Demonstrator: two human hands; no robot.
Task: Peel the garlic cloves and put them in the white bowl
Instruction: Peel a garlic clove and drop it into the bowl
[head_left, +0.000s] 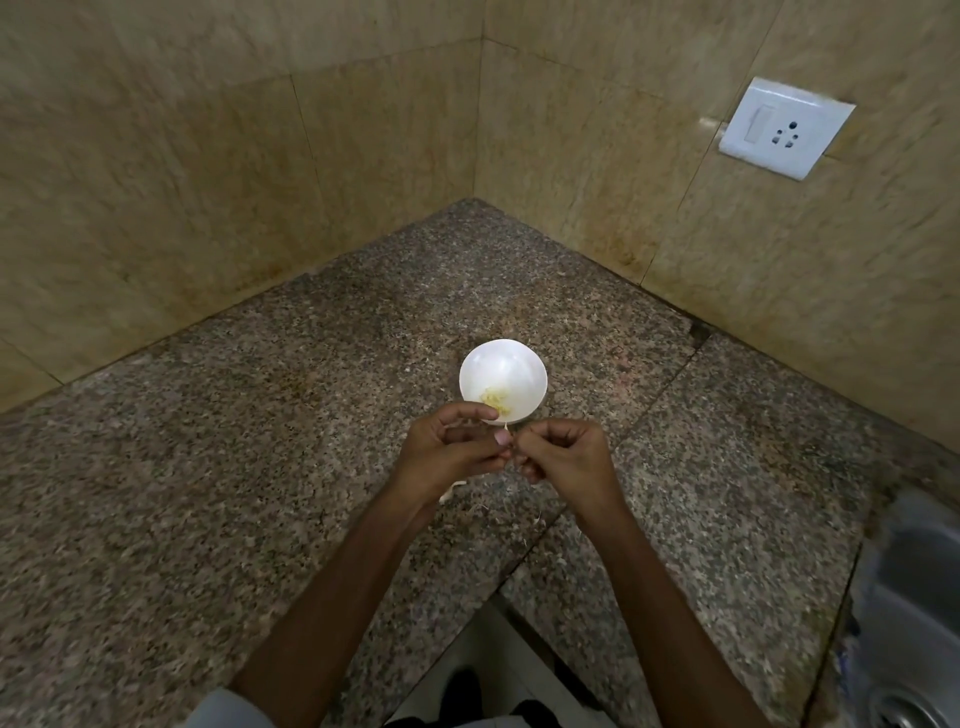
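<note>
I can see only a pale sliver of the garlic clove (505, 428), poking up where my two sets of fingertips meet, just on the near side of the white bowl (500, 364) and above the counter (249, 467). My left grip (451, 451) is curled round it, thumb and forefinger pinching from the left, and my right grip (566, 456) pinches it from the right with the fingers tucked in; most of the clove is hidden between them. The bowl stands upright on the speckled granite, and a small heap of yellowish peeled garlic (493, 399) lies low against its near wall. A whitish scrap of peel (450, 492) lies on the counter under my left wrist, and a thinner shred (538, 516) lies just near of my right grip. Beige tiled walls meet in a corner at the far side, with a white switch-and-socket plate (785, 127) on the right wall. A steel sink (906, 597) shows at the near right edge.
</note>
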